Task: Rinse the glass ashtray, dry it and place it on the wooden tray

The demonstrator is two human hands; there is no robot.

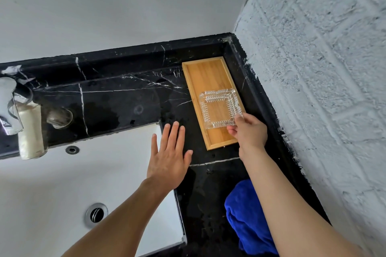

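- Right hand (248, 131) pinches the near right corner of the square clear glass ashtray (219, 108), resting on the rectangular wooden tray (205, 75).
- Left hand (169, 158) hovers flat, fingers spread, over the black marble counter (125, 98).

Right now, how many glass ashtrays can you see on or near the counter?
1. The glass ashtray sits on the wooden tray, toward its near end, with the right hand gripping its near right corner. None shows elsewhere; the arm hides some counter.

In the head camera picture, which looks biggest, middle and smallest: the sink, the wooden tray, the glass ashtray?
1. White rectangular sink
2. Rectangular wooden tray
3. Square clear glass ashtray
The sink lies nearer the camera, yet looks clearly biggest.
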